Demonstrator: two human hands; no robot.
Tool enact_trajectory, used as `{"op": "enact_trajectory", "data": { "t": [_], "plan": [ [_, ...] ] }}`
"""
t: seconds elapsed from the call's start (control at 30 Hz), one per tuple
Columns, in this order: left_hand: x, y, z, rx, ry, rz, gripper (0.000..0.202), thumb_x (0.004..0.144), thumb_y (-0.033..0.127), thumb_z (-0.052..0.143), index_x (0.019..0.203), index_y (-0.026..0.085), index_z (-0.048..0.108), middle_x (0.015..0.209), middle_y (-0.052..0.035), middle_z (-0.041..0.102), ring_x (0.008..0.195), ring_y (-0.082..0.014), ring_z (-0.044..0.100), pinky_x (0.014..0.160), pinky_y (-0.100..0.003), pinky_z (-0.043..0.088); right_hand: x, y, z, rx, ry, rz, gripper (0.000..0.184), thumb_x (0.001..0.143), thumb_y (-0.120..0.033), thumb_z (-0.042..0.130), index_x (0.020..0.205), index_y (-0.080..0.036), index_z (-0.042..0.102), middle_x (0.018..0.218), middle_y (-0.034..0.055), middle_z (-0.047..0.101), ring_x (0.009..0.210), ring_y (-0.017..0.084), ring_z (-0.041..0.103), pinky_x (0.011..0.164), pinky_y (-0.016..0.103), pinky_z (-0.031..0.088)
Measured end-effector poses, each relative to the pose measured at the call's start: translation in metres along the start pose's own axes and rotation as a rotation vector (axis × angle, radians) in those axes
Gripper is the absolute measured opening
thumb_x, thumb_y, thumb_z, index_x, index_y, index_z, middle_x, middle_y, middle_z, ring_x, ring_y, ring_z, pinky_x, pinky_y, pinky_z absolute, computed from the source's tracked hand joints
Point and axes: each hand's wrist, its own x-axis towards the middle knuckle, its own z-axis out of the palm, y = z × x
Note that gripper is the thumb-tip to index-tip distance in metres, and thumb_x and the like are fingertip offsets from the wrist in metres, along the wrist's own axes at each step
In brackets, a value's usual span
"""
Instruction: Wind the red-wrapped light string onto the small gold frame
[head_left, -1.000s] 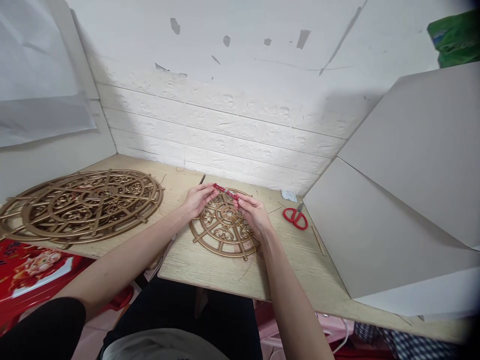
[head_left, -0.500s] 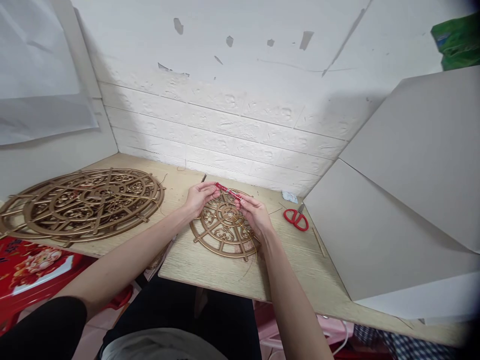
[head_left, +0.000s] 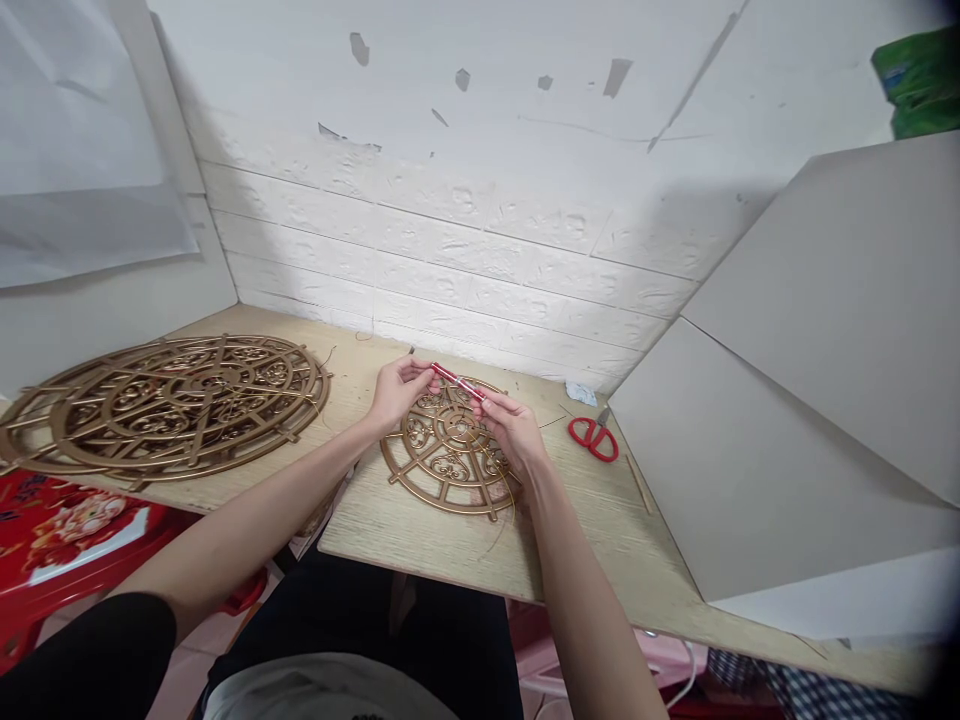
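A slim, shiny red rod (head_left: 459, 381), perhaps a pen, slants above the gold lattice (head_left: 460, 428)'s far part; the left hand (head_left: 399, 392) pinches its left end, the right hand (head_left: 513, 428) its right.

No text, number or sign can be read with certainty; the green bag (head_left: 919, 85) at the upper right carries faint pale lettering across its crumpled front, too blurred to make out, with a small blue patch toward its left edge that may be part of a printed label; the glossy red floral-printed top (head_left: 142, 535) at the lower left bears dark, character-like marks near the picture's left edge, beside the printed flower, and these are too small and distorted to spell; the slim red rod (head_left: 459, 381) shows a pale band near its middle, too small to tell whether it holds print.
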Motion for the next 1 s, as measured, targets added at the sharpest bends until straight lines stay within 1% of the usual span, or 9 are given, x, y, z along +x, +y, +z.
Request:
{"op": "enact_trajectory", "data": {
  "t": [0.17,0.23,0.33,0.47,0.77,1.0],
  "plan": [
    [0.001,0.000,-0.001,0.029,-0.005,0.005,0.020,0.064,0.020,0.073,0.078,0.009,0.063,0.072,-0.0080,0.068,0.057,-0.0144,0.064,0.062,-0.029,0.054,0.000,-0.001,0.001,0.005,-0.002,0.012,0.033,0.061,-0.024,0.078,0.093,-0.018,0.072,0.086,0.0058,0.072,0.072,0.012,0.062,0.080,0.029,0.049],
    [0.000,0.002,0.001,-0.009,0.016,-0.042,0.018,0.064,0.017,0.073,0.077,0.009,0.063,0.071,-0.0074,0.068,0.056,-0.0139,0.063,0.063,-0.029,0.054,0.000,-0.001,0.002,0.003,-0.004,0.014,0.034,0.061,-0.025,0.078,0.094,-0.018,0.072,0.086,0.0059,0.072,0.072,0.013,0.062,0.080,0.029,0.049],
    [-0.001,0.006,0.005,-0.096,0.079,-0.135,0.016,0.065,0.011,0.071,0.077,0.008,0.062,0.068,-0.0070,0.068,0.056,-0.0137,0.064,0.066,-0.030,0.055,0.000,0.000,0.004,-0.003,-0.007,0.009,0.034,0.061,-0.025,0.078,0.094,-0.018,0.072,0.086,0.0059,0.072,0.072,0.013,0.062,0.079,0.030,0.049],
    [-0.002,0.008,0.007,-0.160,0.134,-0.184,0.014,0.065,0.006,0.069,0.078,0.007,0.063,0.068,-0.0081,0.068,0.057,-0.0143,0.065,0.068,-0.031,0.055,-0.001,-0.002,0.008,-0.012,-0.008,-0.008,0.032,0.060,-0.025,0.078,0.091,-0.018,0.072,0.084,0.0053,0.072,0.072,0.013,0.062,0.080,0.030,0.049],
    [-0.002,0.008,0.006,-0.128,0.149,-0.133,0.015,0.065,0.009,0.070,0.079,0.007,0.064,0.066,-0.0070,0.067,0.056,-0.0144,0.064,0.068,-0.032,0.055,-0.002,-0.003,0.011,-0.013,-0.017,0.012,0.034,0.059,-0.026,0.079,0.092,-0.019,0.072,0.085,0.0054,0.072,0.071,0.012,0.061,0.077,0.029,0.050],
    [0.000,0.000,0.003,-0.041,0.125,-0.024,0.013,0.065,0.012,0.070,0.076,0.010,0.063,0.069,-0.0066,0.067,0.060,-0.0158,0.065,0.063,-0.030,0.054,-0.003,-0.002,0.009,-0.013,-0.019,0.017,0.034,0.060,-0.025,0.077,0.093,-0.018,0.072,0.085,0.0059,0.072,0.071,0.013,0.061,0.077,0.030,0.049]
  ]
}}
